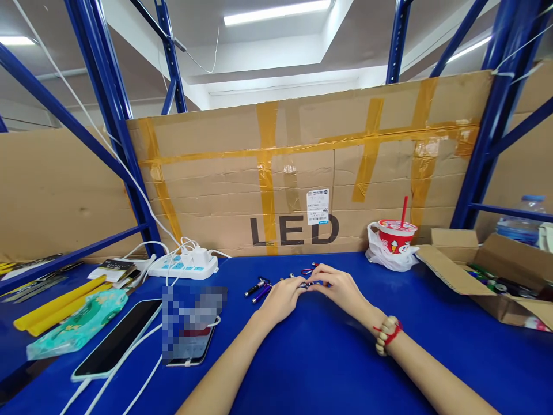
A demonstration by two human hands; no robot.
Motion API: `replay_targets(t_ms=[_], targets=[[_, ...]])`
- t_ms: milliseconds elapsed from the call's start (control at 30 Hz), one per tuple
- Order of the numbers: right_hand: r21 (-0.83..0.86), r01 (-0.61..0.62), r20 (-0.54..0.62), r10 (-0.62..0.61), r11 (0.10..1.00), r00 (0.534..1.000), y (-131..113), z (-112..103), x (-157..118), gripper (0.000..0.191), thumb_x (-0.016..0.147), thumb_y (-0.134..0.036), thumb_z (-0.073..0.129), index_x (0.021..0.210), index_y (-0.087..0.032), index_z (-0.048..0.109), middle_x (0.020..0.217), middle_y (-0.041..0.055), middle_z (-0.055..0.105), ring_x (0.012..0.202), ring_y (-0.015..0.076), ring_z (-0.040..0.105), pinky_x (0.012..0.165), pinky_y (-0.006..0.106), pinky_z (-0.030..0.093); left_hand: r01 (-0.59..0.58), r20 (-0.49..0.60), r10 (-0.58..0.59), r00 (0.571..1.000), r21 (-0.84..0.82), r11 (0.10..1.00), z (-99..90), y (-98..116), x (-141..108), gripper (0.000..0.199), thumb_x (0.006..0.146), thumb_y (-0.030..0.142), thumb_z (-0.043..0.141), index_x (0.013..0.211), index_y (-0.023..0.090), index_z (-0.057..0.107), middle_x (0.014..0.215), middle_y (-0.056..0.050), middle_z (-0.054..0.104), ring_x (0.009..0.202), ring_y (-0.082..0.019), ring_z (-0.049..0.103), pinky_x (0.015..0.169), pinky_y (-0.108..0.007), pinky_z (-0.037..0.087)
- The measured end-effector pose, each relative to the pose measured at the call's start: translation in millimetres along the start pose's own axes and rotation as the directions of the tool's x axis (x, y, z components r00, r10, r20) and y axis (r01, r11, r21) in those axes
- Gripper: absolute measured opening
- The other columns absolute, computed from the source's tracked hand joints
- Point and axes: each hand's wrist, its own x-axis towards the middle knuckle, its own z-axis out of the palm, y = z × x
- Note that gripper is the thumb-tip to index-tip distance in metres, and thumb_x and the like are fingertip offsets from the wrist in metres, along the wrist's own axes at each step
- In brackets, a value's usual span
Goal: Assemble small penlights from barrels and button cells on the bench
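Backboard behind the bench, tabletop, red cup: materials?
Backboard: corrugated cardboard, matte brown, creased, patched with glossy yellowish tape.
Tabletop: smooth blue surface with a faint sheen; painted or laminated, cannot tell which.
Red cup: probably printed paper or plastic, with a red straw, sitting in a thin white plastic bag.

Cardboard sheet point(302, 173): "LED" in big black capitals, low on the face, at twelve o'clock from the hands.
White sticker point(317, 206): stuck just above the "E" and "D", at one o'clock from the "E"; printed lines and a barcode, too small to read.
Red cup point(396, 235): white cartoon print on the side, at three o'clock from the "LED" lettering; no legible words.
Black card point(116, 266): by the power strip point(190, 266), at nine o'clock from it; pale lines of print, unreadable.
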Motion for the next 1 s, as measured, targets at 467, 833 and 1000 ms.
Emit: replay_targets(t_ms=[467, 833, 1000], targets=[[0.057, -0.029, 0.01, 0.028, 0.998, 1.0, 2, -7, 1, 0.015, 0.075, -0.034, 0.058, 0.068, -0.024, 0.067, 0.079, -0.0005, 0.061, 0.076, 0.0122, 0.059, 0.065, 0.02, 0.043, -0.025, 0.046, 0.028, 0.999, -0.05, 0.998, -2.0, 10, -4, 0.021, 0.089, 0.025, 0.032, 0.093, 0.02, 0.052, 0.091, -0.002, 0.061, 0.082, -0.015, 0.057, 0.071, -0.022, 0.041], [0.215, -0.146, 0.037, 0.141, 0.966, 0.989, -3, 2, 2, 0.019, 0.072, -0.038, 0.06, 0.063, -0.022, 0.066, 0.074, 0.0, 0.061, 0.065, 0.0111, 0.056, 0.057, 0.021, 0.043, 0.012, 0.111, -0.003, 0.994, -0.08, 0.997, 6.1, 12, -5, 0.016, 0.087, 0.025, 0.037, 0.093, 0.019, 0.05, 0.091, -0.003, 0.062, 0.083, -0.017, 0.059, 0.07, -0.023, 0.043], [0.386, -0.292, 0.077, 0.285, 0.875, 0.955, -10, 15, 2, 0.028, 0.067, -0.045, 0.062, 0.062, -0.018, 0.062, 0.068, 0.0007, 0.058, 0.045, 0.0079, 0.051, 0.042, 0.021, 0.041, 0.08, 0.085, -0.069, 0.994, -0.138, 0.987, 17.1, 7, 0, 0.017, 0.087, 0.024, 0.035, 0.086, 0.019, 0.051, 0.087, -0.003, 0.061, 0.078, -0.016, 0.059, 0.069, -0.024, 0.043]])
